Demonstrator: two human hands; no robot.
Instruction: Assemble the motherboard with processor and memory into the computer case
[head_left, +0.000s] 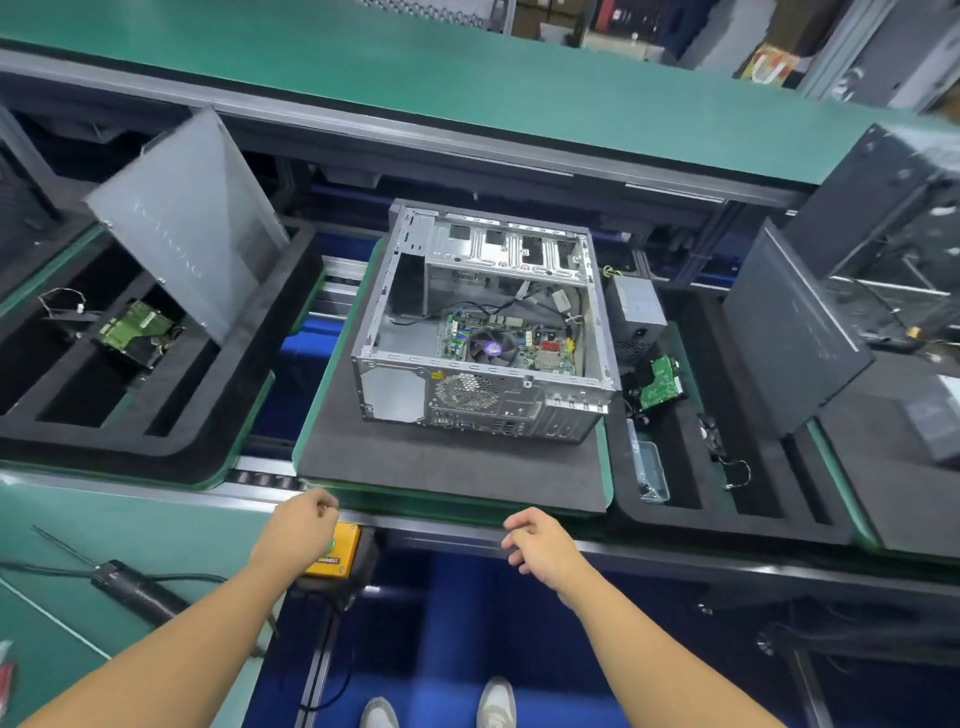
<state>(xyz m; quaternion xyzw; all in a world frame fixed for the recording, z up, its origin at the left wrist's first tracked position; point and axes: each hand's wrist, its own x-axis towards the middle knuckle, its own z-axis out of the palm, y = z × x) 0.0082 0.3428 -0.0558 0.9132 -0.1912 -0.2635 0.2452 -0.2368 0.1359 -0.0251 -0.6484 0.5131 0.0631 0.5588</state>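
An open grey computer case (483, 395) lies on its side on a black foam pad (447, 467) in the middle of the conveyor. Inside it sits the green motherboard (530, 348) with a round black cooler fan (491, 347) over the processor; memory sticks cannot be made out. My left hand (301, 530) hovers over a yellow button box (335, 551) at the near rail, fingers loosely curled, holding nothing. My right hand (540, 543) hangs in the air by the near rail, fingers relaxed and empty. Both hands are well short of the case.
A power supply (636, 306), a green-board drive (660, 387) and a clear parts box (649, 467) lie in the foam tray to the right. A dark side panel (789, 332) leans there. Left tray holds a grey panel (192, 223) and another drive (136, 327). An electric screwdriver (135, 590) lies near left.
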